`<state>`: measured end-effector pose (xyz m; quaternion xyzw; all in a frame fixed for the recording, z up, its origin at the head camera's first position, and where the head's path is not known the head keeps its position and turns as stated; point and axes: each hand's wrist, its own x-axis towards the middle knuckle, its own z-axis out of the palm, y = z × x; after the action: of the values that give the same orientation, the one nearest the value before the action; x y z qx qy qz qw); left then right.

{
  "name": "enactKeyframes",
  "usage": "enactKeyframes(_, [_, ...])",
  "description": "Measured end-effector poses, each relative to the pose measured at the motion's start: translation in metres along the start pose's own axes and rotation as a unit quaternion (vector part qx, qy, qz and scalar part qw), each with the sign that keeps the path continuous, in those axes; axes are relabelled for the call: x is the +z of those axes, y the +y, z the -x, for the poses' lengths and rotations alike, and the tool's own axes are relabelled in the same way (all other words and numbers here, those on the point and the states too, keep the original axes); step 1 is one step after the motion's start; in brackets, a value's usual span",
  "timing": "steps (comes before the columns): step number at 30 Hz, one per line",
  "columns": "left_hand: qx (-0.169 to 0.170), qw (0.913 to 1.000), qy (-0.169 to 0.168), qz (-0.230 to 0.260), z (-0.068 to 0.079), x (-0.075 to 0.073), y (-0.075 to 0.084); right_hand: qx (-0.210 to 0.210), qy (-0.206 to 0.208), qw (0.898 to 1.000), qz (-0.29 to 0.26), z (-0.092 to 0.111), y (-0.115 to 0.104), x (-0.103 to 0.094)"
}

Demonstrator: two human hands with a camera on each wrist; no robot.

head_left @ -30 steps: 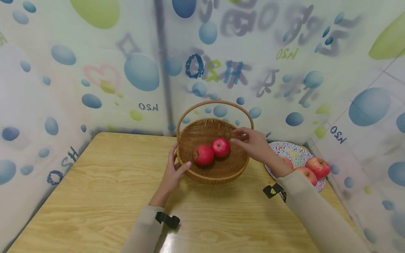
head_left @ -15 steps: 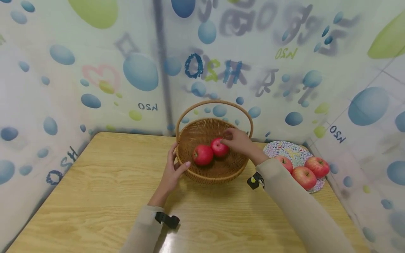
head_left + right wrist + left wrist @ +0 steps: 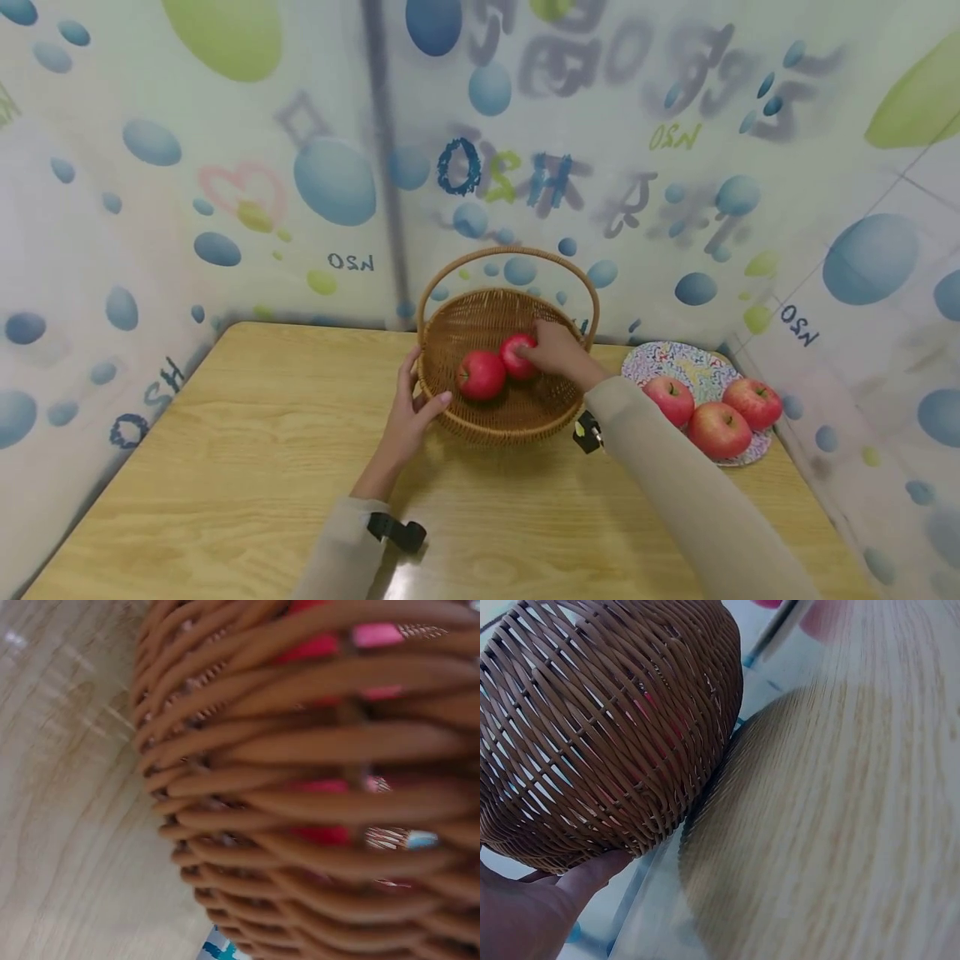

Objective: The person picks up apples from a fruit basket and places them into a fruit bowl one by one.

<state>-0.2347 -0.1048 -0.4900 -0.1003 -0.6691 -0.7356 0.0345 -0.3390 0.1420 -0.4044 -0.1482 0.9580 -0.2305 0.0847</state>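
A brown wicker basket [image 3: 480,321] with a tall arched handle stands on the table, two red apples inside. My left hand [image 3: 411,414] holds its left side, with the thumb at the front rim and the fingers around the outer wall. In the left wrist view the thumb presses the woven side of the basket [image 3: 607,742]. Inside the basket, my right hand [image 3: 558,350] grips the right-hand apple [image 3: 516,356], its thumb on the near side; the other fingertips are hidden. The left-hand apple [image 3: 482,375] lies beside it. Wicker [image 3: 300,757] fills most of the right wrist view.
To the basket's right, a colourful patterned plate [image 3: 660,358] carries three apples [image 3: 720,431]. The light wooden table [image 3: 225,467] reaches back to patterned walls [image 3: 337,275] behind and at both sides. My right forearm passes in front of the plate.
My right hand has moved left and down into the basket, from beside the right-hand apple onto it. The left hand keeps its place on the basket.
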Motion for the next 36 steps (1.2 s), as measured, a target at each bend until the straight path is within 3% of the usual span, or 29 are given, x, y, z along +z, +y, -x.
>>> enactKeyframes(6, [-0.001,1.0,-0.002,0.0,0.0,0.0,-0.001,0.016,-0.005,1.0,0.022,-0.005,0.002,0.009])
enactKeyframes(12, [-0.002,1.0,-0.002,-0.005,0.0,0.0,-0.002,0.001,-0.019,0.999,0.033,-0.005,0.005,0.011])
enactKeyframes(19, [0.001,1.0,0.004,-0.007,0.0,0.0,-0.002,-0.051,-0.04,0.998,0.022,-0.002,0.003,0.009])
enactKeyframes(26, [0.0,1.0,-0.001,-0.01,0.004,0.0,-0.003,-0.089,-0.073,0.99,0.079,0.005,0.003,0.012])
enactKeyframes(36, [-0.003,1.0,0.002,-0.007,0.001,0.0,-0.001,-0.08,-0.08,0.99,0.084,0.015,-0.007,0.004])
